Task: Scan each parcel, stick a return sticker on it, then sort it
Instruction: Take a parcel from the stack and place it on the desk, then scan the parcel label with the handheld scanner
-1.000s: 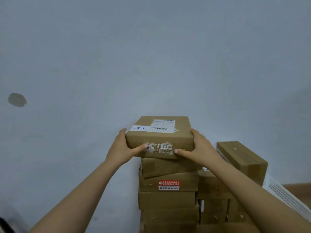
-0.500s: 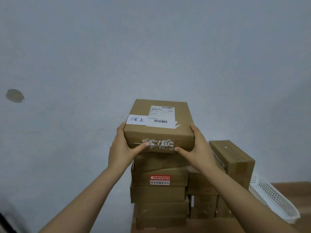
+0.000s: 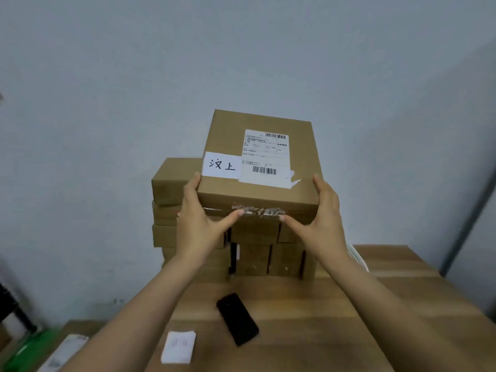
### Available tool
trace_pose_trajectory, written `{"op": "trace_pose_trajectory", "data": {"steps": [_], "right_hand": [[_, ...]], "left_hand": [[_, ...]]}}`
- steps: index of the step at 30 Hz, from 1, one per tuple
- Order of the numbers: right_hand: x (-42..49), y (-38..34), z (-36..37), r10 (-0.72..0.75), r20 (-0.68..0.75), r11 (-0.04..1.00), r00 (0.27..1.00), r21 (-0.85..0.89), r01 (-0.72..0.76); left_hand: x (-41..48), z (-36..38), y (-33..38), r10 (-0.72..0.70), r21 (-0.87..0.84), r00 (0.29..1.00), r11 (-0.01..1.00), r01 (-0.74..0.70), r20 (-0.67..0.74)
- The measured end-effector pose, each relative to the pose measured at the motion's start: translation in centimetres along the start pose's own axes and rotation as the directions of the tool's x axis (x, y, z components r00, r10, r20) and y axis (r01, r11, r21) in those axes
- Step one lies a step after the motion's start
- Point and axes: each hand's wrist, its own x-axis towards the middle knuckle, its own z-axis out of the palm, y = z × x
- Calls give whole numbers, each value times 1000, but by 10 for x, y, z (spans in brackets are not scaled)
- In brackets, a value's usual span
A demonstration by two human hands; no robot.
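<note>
Your parcel [image 3: 257, 191], a flat brown cardboard box, is up above the desk [image 3: 375, 304], tilted toward you and gripped between your left hand [image 3: 198, 224] and right hand [image 3: 324, 221]. Its top carries a white barcode label [image 3: 264, 157] and a handwritten slip [image 3: 221, 165].

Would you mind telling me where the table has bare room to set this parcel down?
Bare table lies right of the phone, toward the right edge. Crowded: the stacked boxes behind, and the white sheet left of the phone.

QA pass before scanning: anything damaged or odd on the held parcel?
Yes. The shipping label on the held parcel is torn and ragged at its lower right corner, and the tape strip along the front edge is scuffed white.
</note>
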Motion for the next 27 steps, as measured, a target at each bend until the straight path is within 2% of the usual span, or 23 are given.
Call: {"op": "trace_pose_trajectory", "data": {"steps": [6,12,21,27], "right_hand": [[-83,62,-76,67,61,998,996,-5,-66],[-146,119,-112,189,131,982,973,-26,-187],[-204,216,-80,379,247,925,892,-128,-357],[-222,269,-45,461,335,887,822,-160,-433]], "left_hand": [[-107,51,33,-61,18,993,998,60,96],[-188,92,33,-160,65,969,987,150,189],[-265,144,-33,-338,144,904,940,310,262],[-286,167,-86,-483,213,810,875,434,334]]}}
